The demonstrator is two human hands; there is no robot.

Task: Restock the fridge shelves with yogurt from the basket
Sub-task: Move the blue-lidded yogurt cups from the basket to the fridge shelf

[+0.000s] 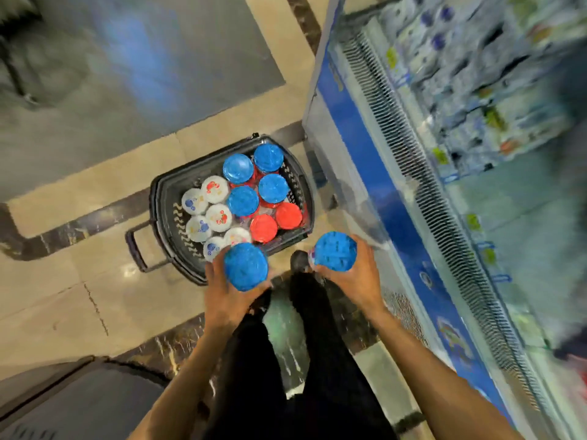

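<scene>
Blue lids on both held tubs. left hand (222, 290) grips left tub (246, 266), fingers curled round its side, lid facing up at camera. right hand (352, 277) grips right tub (335, 250) the same way. Both tubs upright, clear gap between them, right one slightly further forward.

basket (160, 198) sits on tiled floor (79, 300) just ahead of left hand, ahead-left of right hand. left tub overlaps its near rim in view. Dark plastic, handle (135, 246) sticking out on the side left of left hand.

In basket:
- 4 blue-lid tubs (243, 201), far side, ahead of the gap between hands
- 2 red-lid tubs (263, 228), nearer, just ahead of left tub
- 6 white-lid cups (218, 217) visible, ahead-left of left hand, nearest ones partly hidden behind left tub and fingers

All upright, packed tight.

fridge (359, 173) runs along right of right hand: blue front band, dark grille strip along its lip. shelves (476, 100) further right are full of product, too motion-blurred to identify.

Black trousers (317, 360) between the forearms. 1 shoe (298, 260) toe shows between the 2 hands, just short of basket.
</scene>
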